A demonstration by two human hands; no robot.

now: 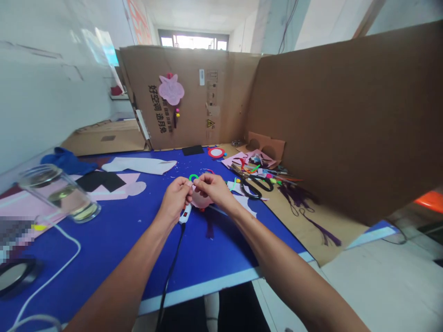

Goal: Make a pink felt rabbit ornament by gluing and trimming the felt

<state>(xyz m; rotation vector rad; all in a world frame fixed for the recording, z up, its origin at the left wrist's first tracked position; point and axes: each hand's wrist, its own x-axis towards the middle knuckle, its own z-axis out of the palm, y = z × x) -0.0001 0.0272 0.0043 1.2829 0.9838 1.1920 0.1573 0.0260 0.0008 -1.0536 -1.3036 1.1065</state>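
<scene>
My left hand (176, 197) and my right hand (213, 190) meet over the middle of the blue table, fingertips nearly touching. Thumb and forefinger are pinched together on each; whatever they hold is too small to make out. Just below and between them shows a pink piece (201, 200), partly hidden by my fingers, with a small red bit at its lower edge. A dark purple tassel (210, 229) hangs or lies beneath it. Behind my fingertips is a green ring (193, 177). Beside my left hand lies a white device (185, 215) with a red switch and black cord.
Black-handled scissors (252, 184), pink scraps (251, 159) and purple tassels (320, 226) lie to the right on cardboard. At left stand a glass jar (74, 198) of liquid and a tape roll (15, 276). Cardboard walls (231, 97) bear a pink hanging ornament (171, 90).
</scene>
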